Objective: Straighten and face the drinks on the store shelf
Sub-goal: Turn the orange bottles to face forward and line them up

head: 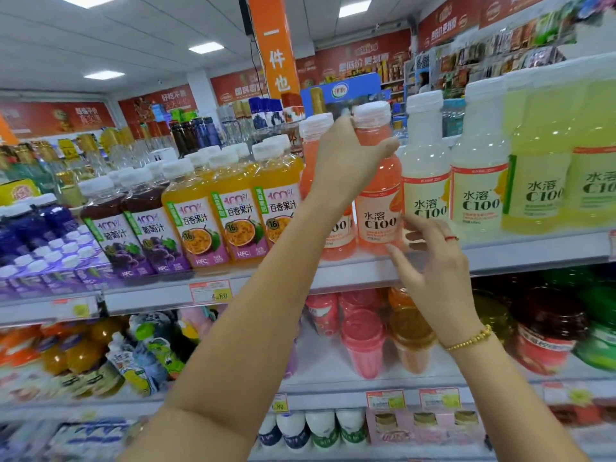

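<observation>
A pink C100 bottle (378, 208) with a white cap stands on the top shelf (333, 278), label facing out. My left hand (346, 161) grips its neck and shoulder from the left. A second pink bottle (308, 161) stands just left of it, partly hidden behind my left wrist. My right hand (433, 261) hovers in front of the shelf edge below the pink bottle, fingers spread and relaxed, holding nothing. To the right stand two pale C100 bottles (426, 181) and yellow-green C100 bottles (546, 168).
Orange passion-fruit juice bottles (233, 211) and purple grape juice bottles (133, 228) fill the shelf to the left. Pink and orange lidded cups (366, 341) sit on the shelf below, with dark red bottles (546, 328) at the right. Price tags (210, 291) line the shelf edges.
</observation>
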`<action>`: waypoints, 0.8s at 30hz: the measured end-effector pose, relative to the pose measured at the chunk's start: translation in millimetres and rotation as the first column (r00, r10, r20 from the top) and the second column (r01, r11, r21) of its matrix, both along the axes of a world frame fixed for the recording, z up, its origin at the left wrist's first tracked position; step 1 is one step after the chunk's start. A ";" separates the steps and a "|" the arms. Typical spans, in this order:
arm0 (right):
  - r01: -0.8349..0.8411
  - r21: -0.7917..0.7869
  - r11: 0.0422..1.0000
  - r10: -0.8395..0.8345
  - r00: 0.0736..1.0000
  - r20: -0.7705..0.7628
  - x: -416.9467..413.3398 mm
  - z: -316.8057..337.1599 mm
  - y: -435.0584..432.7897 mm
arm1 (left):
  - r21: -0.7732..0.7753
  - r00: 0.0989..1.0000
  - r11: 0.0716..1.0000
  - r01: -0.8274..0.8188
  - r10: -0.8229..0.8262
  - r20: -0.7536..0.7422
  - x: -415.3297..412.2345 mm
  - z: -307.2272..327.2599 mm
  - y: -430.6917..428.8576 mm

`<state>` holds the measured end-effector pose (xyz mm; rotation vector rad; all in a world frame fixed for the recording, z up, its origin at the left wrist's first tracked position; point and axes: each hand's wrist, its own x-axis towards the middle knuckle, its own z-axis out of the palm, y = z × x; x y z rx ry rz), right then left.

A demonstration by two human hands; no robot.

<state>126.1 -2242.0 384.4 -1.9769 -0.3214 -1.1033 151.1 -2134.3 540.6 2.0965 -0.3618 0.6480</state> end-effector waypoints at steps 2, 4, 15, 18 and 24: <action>-0.049 0.020 0.999 0.049 0.999 -0.013 -3.1 -1.8 -3.1 | -0.070 0.996 0.997 0.045 -0.039 0.075 -19.5 -11.0 6.1; -0.110 0.040 0.993 0.111 0.994 -0.024 -9.0 -3.7 -4.2 | -0.173 0.983 0.982 0.073 -0.042 0.176 -42.6 -25.4 15.6; -0.445 -0.087 0.891 0.423 0.885 -0.195 -46.3 -8.8 -2.9 | -0.867 0.977 0.463 0.184 -0.181 0.110 -97.6 -78.0 97.0; -0.506 -0.059 0.861 0.478 0.843 -0.247 -50.9 -18.1 -3.2 | -0.939 0.979 0.336 0.071 -0.202 0.002 -96.7 -98.9 105.7; -0.547 -0.072 0.834 0.522 0.825 -0.216 -62.3 -29.0 1.4 | -0.967 0.938 0.190 -0.170 -0.271 -0.218 -97.0 -137.5 106.6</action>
